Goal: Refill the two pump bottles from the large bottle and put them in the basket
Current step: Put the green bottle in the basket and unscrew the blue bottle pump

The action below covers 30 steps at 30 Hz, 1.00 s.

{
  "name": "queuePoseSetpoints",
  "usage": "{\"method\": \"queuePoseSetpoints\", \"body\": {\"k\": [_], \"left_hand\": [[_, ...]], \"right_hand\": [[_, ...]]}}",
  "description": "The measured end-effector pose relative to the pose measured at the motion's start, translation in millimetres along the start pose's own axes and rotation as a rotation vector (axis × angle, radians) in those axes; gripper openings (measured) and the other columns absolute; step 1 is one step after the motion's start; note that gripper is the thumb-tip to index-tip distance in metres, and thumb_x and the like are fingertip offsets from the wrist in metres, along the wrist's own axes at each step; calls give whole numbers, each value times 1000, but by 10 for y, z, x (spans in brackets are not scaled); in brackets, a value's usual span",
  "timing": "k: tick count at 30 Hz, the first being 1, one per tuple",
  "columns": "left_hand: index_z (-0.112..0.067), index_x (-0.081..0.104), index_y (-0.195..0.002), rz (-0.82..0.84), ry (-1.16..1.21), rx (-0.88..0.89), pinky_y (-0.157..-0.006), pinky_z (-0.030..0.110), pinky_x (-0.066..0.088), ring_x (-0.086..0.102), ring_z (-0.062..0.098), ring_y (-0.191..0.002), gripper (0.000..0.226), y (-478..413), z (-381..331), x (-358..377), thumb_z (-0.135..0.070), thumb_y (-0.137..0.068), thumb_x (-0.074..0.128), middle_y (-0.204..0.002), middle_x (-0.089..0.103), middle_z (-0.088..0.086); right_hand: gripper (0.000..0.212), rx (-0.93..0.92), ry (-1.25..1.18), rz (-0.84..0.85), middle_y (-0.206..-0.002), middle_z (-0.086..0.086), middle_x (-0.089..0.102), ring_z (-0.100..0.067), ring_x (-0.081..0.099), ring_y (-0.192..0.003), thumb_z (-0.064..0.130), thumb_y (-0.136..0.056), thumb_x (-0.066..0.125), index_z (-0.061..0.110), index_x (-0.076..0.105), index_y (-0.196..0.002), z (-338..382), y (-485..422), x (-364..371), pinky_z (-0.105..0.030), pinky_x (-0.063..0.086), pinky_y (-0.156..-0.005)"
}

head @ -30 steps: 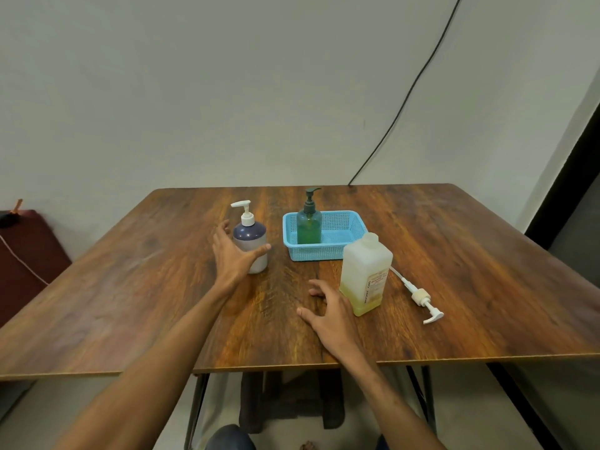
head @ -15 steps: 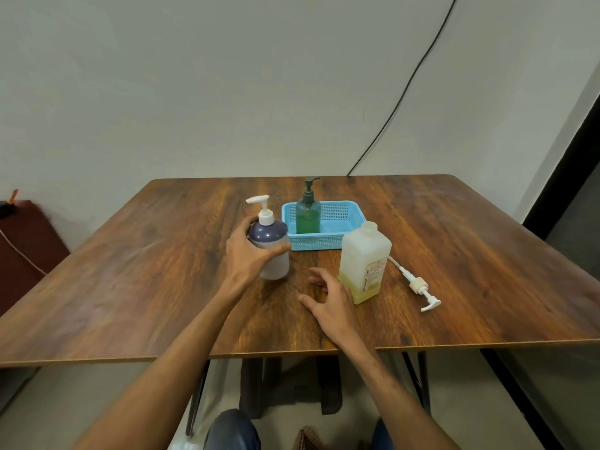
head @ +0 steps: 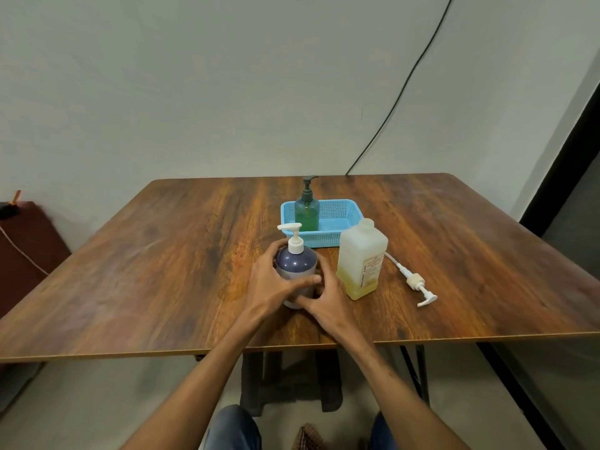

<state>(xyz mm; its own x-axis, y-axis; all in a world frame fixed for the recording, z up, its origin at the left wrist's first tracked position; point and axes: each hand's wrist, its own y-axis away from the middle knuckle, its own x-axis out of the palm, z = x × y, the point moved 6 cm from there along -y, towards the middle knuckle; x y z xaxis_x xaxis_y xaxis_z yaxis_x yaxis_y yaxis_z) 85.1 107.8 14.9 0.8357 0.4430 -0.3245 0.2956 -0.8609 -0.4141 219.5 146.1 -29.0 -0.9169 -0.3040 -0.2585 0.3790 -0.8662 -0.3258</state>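
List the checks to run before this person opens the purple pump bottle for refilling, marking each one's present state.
1. Grip on purple pump bottle by left hand and right hand: ok.
2. Bottle upright: ok.
3. Its white pump unscrewed: not ok, still fitted.
4. The large bottle close by, no pump fitted; loose pump lies on table: ok.
5. Enough liquid in large bottle: cannot tell; only a low yellow layer shows.
6. Room in basket beside green bottle: ok.
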Motion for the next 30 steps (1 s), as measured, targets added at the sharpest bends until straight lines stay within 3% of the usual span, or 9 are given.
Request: {"method": "queuePoseSetpoints", "body": {"k": [4,8,13,20,23,26,28,30], "left_hand": [[-23,50,-141,74,106,21,-93,12,50,58,-6,-119,65,15,-137,-34,-35,-84,79,-132,60,-15],[-13,54,-141,155,132,62,-101,28,54,61,6,-123,37,-64,-247,-85,-18,-104,53,-131,65,-8],[-12,67,-124,55,155,42,-100,41,56,68,13,-115,30,-133,-170,-120,-6,-95,65,-120,73,1],[-12,74,-101,-158,204,33,-82,24,60,74,10,-94,30,-106,-289,-158,-14,-74,89,-99,76,-4],[-11,67,-114,-41,186,-21,-84,26,60,71,7,-99,36,-129,-321,-46,-22,-83,82,-108,74,-4],[-12,61,-133,157,175,12,-88,23,56,66,3,-112,32,-102,-310,39,-20,-102,58,-122,68,-5],[-7,60,-136,157,203,43,-94,25,56,64,9,-119,34,-84,-279,-19,-13,-103,55,-128,68,1],[-4,65,-129,62,220,46,-96,31,57,68,14,-116,33,-87,-259,-105,-8,-96,65,-123,71,5]], "right_hand": [[81,6,-24,-2,-135,22,57,-1,54,-126,29,-74,88,40,45,-142,3,-17,1,-31,52,-102],[84,7,-16,-10,-135,17,59,0,55,-123,32,-74,88,34,44,-144,-13,-25,2,-25,53,-97],[86,17,-7,-21,-136,14,58,0,56,-122,33,-74,88,31,42,-146,-24,-28,-2,-20,52,-94],[85,18,26,-38,-137,17,56,2,52,-124,35,-74,88,39,40,-144,-21,-29,-4,-18,49,-97],[84,20,23,-38,-132,28,53,10,50,-122,33,-75,87,42,39,-143,-23,-22,0,-13,49,-95],[82,18,9,-37,-130,28,55,11,51,-121,31,-75,88,36,43,-143,-25,-28,-9,-10,48,-90],[83,23,-4,-38,-133,21,57,6,53,-122,31,-74,88,33,43,-144,-37,-30,-14,-14,50,-92],[84,20,-9,-36,-134,19,57,5,53,-122,31,-74,89,33,42,-144,-36,-29,-13,-14,51,-91]]}}
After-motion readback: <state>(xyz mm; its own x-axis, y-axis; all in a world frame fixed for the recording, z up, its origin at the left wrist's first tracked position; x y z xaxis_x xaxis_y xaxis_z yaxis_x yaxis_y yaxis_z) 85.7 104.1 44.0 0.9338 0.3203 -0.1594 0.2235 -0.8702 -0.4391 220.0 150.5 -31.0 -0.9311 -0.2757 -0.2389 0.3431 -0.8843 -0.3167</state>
